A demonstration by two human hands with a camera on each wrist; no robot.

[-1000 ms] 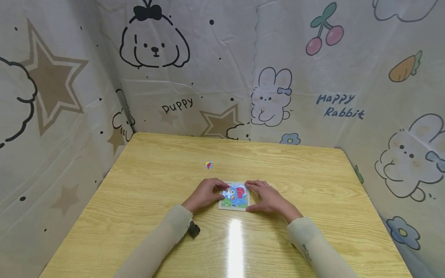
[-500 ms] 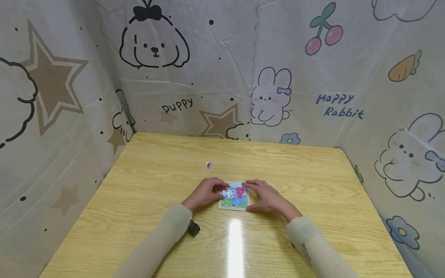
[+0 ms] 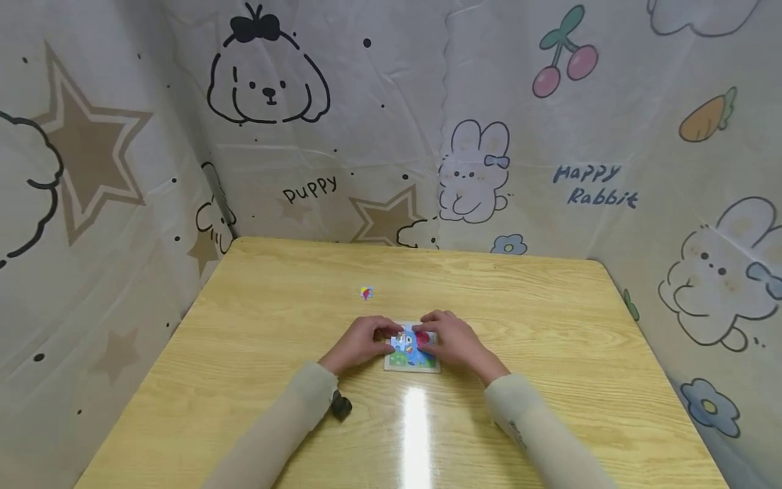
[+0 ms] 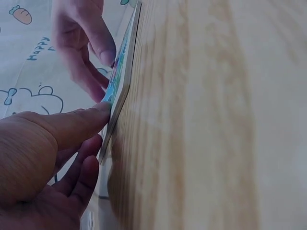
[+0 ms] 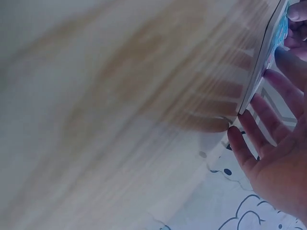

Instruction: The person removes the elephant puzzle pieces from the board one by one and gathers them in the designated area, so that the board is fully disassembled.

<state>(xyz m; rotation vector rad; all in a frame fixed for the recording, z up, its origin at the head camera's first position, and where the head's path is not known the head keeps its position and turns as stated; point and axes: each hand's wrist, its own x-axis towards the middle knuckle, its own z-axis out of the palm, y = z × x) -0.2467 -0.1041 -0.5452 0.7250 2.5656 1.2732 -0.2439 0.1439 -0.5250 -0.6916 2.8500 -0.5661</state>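
Puzzle (image 3: 411, 356) partly hidden beneath hands (image 3: 360, 343) (image 3: 457, 341)

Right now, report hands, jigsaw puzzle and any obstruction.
Left hand on left edge of jigsaw puzzle, right hand over its right side. Puzzle flat. Loose puzzle piece beyond; nothing visibly blocking.

puzzle (image 3: 409, 356): blue, green, red | loose piece (image 3: 366, 293): red, yellow, blue | table (image 3: 537, 305): yellow wood-grain

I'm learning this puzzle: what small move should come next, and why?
Probably press down with the right hand: it reaches over the puzzle, whose left edge the left hand holds. The loose piece, lying apart, can likely wait.
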